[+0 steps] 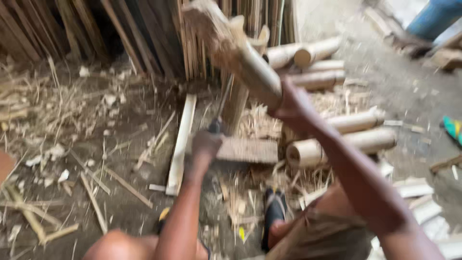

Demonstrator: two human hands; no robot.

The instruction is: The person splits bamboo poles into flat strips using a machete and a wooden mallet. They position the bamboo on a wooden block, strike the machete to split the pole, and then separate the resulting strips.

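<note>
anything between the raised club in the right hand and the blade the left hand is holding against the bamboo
Nothing visible does. The right hand holds the wooden club up high, and the space below it down to the blade gripped by the left hand looks open. The frame is motion-blurred, so small debris can't be ruled out.

Cut bamboo tubes (356, 139), flat slat (182, 139) — leaning strips (144, 33), scattered shavings (57, 154)

Matt, fibrous bamboo club (240, 53); blade (224, 98) (blurred) probably dull metal.
</note>
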